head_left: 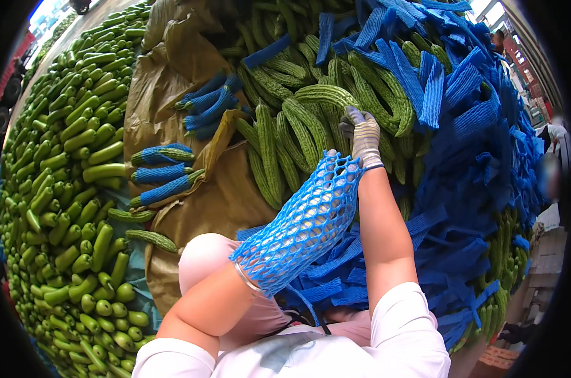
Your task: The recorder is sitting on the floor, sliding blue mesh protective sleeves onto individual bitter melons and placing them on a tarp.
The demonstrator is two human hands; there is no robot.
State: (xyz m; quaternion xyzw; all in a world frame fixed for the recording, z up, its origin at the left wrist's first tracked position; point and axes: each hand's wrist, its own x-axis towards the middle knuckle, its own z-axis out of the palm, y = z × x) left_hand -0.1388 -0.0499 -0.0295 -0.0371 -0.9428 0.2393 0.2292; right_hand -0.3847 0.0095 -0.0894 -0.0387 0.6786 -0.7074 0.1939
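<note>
My left hand [314,214], in a pale glove, is inside a stretched blue foam net sleeve [279,249] that covers it from wrist to fingertips. Its fingers show only through the mesh and appear stretched out, holding the net's far mouth wide. Just right of that mouth, my right hand [365,135], in a grey striped glove, closes on the tip of a curved green bitter melon [326,94]. That melon lies on top of a heap of bitter melons [304,129]. The right wrist is close against the net's edge.
Loose blue foam nets [474,151] are piled on the right. Netted bitter melons [165,173] lie on brown sheeting [197,201] to the left. Beyond it spreads a large heap of smooth green gourds [77,183]. Another person [553,135] is at the far right.
</note>
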